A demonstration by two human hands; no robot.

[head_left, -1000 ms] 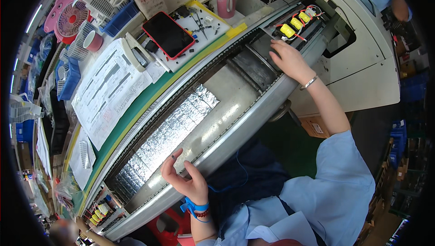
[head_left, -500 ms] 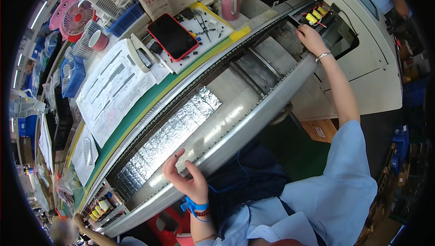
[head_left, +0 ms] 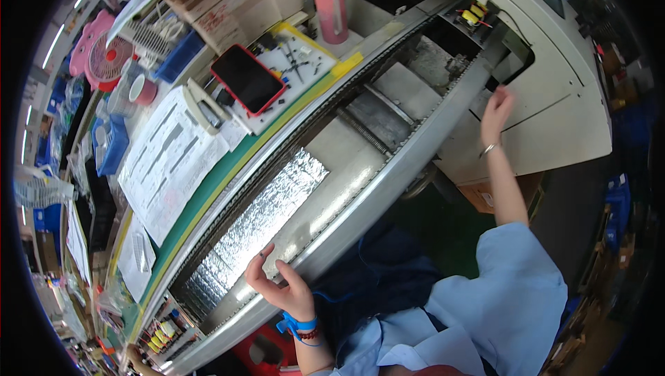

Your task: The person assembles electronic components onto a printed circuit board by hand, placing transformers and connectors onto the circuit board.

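My left hand (head_left: 284, 289) hovers over the near metal rail of the conveyor (head_left: 374, 199), thumb and index finger apart. A small dark spot shows at one fingertip; I cannot tell what it is. A blue wrist strap (head_left: 296, 323) with a cord sits on that wrist. My right hand (head_left: 496, 116) is off the rail's near side, in front of the cream machine housing (head_left: 554, 116). Its fingers are loosely bent with no object visible in them. Beyond it, at the conveyor's far right end, lies a board with yellow wrapped components (head_left: 474, 14).
Along the conveyor's far side are a red-edged phone (head_left: 248, 79), small black parts on a white board (head_left: 294, 60), a pink bottle (head_left: 330, 9) and printed sheets (head_left: 170, 168). Another board with yellow components (head_left: 161, 336) lies at lower left, near another person's hand (head_left: 136, 359).
My right hand has left the board at the far right end and moved back toward me, off the conveyor. My left hand has barely moved. The view has shifted slightly.
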